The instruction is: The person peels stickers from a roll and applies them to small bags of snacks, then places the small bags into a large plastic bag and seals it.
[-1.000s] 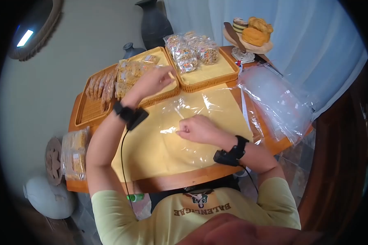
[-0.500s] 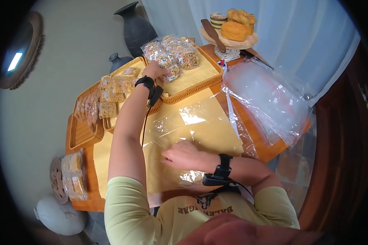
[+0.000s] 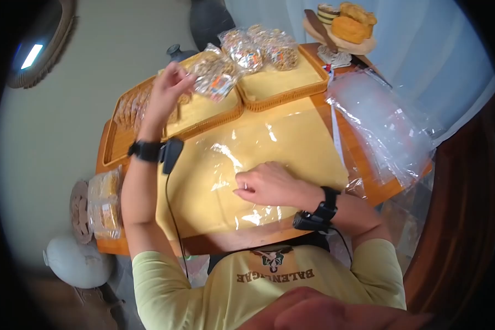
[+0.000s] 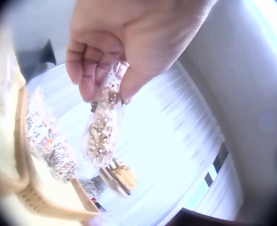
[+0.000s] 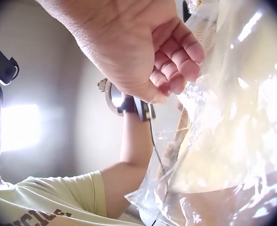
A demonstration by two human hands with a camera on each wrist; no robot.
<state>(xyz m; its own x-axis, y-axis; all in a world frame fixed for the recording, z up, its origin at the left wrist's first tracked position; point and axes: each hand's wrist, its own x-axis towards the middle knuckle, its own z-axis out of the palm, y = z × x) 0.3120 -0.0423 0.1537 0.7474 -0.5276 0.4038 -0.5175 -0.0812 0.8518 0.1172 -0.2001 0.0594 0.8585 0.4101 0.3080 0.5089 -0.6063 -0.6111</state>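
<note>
Fingers of the left hand (image 3: 168, 91) are curled around one end of a transparent snack packet (image 3: 215, 82), which is pinched between thumb and fingertips in the upper centre of the frame. By the packet, the lined middle tray (image 3: 206, 127) is partly covered from view; whether its rim is touched cannot be told. At its right, the right tray (image 3: 291, 93) is placed edge to edge with it, its back part filled by more packets (image 3: 278, 52) and its yellow lining shown toward the front rim. Below the trays, a yellow sheet (image 3: 187, 198) is spread almost to the table's front edge, and a transparent bag (image 3: 225, 157) is laid over its middle. The right hand (image 3: 269, 184) is held at the bag with fingers curled; whether film is pinched cannot be told. Between that hand and the tray rims, a broad stretch of sheet is left showing. Along the right table edge, room is taken up by a stack of transparent bags (image 3: 379, 118), well apart from the left hand.
</note>
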